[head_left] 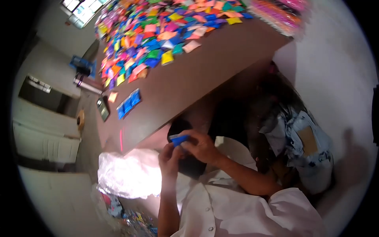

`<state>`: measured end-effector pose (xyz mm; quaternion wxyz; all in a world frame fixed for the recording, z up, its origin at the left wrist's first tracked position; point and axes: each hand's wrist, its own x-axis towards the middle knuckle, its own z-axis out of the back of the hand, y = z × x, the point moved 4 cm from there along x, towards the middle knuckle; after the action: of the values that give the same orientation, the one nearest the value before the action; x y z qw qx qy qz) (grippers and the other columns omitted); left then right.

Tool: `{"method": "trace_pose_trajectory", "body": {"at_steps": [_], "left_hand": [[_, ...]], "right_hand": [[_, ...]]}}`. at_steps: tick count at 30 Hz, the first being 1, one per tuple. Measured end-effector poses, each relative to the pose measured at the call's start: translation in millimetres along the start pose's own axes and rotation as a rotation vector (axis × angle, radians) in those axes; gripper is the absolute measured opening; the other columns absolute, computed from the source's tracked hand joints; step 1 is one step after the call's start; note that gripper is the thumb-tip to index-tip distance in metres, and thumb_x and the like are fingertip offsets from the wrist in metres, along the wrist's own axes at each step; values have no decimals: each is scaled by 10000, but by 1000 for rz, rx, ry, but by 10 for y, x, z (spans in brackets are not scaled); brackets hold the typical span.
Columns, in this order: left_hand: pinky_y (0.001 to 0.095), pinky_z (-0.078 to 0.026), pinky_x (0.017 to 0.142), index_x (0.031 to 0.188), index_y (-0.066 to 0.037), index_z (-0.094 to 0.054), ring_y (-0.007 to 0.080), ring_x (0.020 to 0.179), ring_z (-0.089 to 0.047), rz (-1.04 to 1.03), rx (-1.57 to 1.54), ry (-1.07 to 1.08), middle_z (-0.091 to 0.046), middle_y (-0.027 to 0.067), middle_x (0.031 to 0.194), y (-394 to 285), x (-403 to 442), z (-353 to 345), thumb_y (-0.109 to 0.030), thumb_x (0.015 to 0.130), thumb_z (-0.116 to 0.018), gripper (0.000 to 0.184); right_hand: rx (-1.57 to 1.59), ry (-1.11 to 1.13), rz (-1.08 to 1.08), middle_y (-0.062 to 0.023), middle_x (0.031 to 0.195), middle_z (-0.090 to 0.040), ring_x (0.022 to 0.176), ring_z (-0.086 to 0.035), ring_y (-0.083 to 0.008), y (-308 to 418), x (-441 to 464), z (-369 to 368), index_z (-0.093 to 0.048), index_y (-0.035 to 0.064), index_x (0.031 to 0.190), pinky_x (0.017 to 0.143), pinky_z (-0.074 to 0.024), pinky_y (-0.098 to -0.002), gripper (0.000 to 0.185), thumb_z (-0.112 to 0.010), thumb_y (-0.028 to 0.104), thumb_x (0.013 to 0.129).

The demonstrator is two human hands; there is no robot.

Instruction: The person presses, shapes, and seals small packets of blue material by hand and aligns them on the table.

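Note:
Above my lap, off the table's near edge, a small blue packet (179, 140) is pinched between both hands. My left hand (169, 158) is closed at its lower left side, thumb and fingertips on it. From the right, my right hand (199, 146) is closed on the packet's other side. A strip of blue packets (129, 104) lies on the brown table (189, 81), beyond my hands to the left. One peach packet (113, 96) rests beside that strip. Farther back spreads a large heap of many-coloured packets (152, 43).
A phone (103, 108) and a thermos bottle (87, 83) are at the table's left edge. A clear plastic bag (130, 173) bulges left of my hands. Grey-white bags (304, 138) are piled at the right. Packed pink and orange items (278, 15) stand at the far corner.

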<state>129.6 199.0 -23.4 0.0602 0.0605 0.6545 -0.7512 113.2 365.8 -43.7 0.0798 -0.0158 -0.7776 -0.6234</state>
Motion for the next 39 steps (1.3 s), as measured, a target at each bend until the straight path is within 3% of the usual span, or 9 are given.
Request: {"method": "trace_pose_trajectory", "body": {"at_steps": [7, 10, 16, 19, 21, 28, 30, 37, 39], "left_hand": [[219, -457, 623, 1049, -2, -720, 59, 686, -579, -208, 233, -35, -686, 10, 816, -444, 269, -76, -155, 1039, -694, 156], [239, -498, 657, 1092, -9, -732, 79, 728, -616, -217, 206, 23, -705, 23, 858, -562, 393, -160, -181, 1032, -705, 184], [291, -563, 768, 1166, 20, -722, 131, 914, -681, -103, -79, 195, -744, 70, 1046, -503, 690, -304, -112, 1019, -681, 202], [286, -562, 769, 1143, 37, -711, 128, 851, -675, -91, -31, 250, -739, 67, 977, -688, 774, -487, -56, 1003, -692, 169], [273, -552, 746, 1120, 33, -711, 118, 805, -662, -136, 12, 235, -735, 67, 940, -733, 839, -491, -82, 1015, -708, 156], [260, -540, 737, 1133, 43, -708, 113, 805, -657, -216, 123, 193, -734, 64, 936, -613, 1032, -261, -111, 1030, -708, 185], [255, -539, 748, 1133, 39, -712, 111, 813, -659, -215, 37, 151, -738, 61, 951, -616, 1060, -207, -113, 1030, -710, 184], [223, -499, 740, 1092, -9, -732, 60, 813, -622, -161, -236, 108, -726, 1, 942, -606, 1232, 129, -98, 1029, -706, 112], [217, -483, 721, 1062, -15, -724, 45, 802, -605, -167, -290, 72, -708, -16, 916, -650, 1265, 181, -89, 1026, -708, 84]], "right_hand": [[159, -72, 28, -99, 1059, -697, 885, -683, -178, 148, 218, 24, -689, 36, 1293, 815, -568, -310, 361, -752, 126, 949], [236, -22, -4, -61, 1130, -678, 1025, -683, -131, 213, 302, 119, -649, 31, 1345, 915, -574, -285, 349, -706, 60, 1001], [-30, -185, 163, -64, 1126, -705, 1015, -687, -145, 327, 409, 445, -687, 35, 1260, 919, -573, -307, 293, -732, 65, 972], [-22, -207, 216, -106, 1095, -725, 923, -701, -166, 478, 451, 526, -694, 16, 1283, 839, -585, -307, 333, -749, 122, 973], [64, -190, 75, -109, 1110, -734, 944, -712, -164, 496, 499, 546, -689, 14, 1295, 868, -589, -316, 330, -733, 123, 987], [-31, -107, -15, -118, 1121, -748, 981, -730, -196, 476, 759, 432, -698, 21, 1286, 912, -588, -337, 307, -710, 122, 996], [-126, -157, 107, -17, 1024, -724, 882, -664, -81, 484, 852, 363, -729, 31, 1248, 816, -565, -255, 254, -725, 85, 1000], [-301, -42, 132, -27, 1001, -727, 836, -651, -79, 480, 1191, 28, -737, 18, 1206, 756, -552, -257, 230, -726, 72, 983], [-296, 26, 25, -15, 976, -718, 816, -651, -76, 537, 1282, -99, -739, 20, 1194, 741, -550, -253, 218, -711, 92, 991]]}}
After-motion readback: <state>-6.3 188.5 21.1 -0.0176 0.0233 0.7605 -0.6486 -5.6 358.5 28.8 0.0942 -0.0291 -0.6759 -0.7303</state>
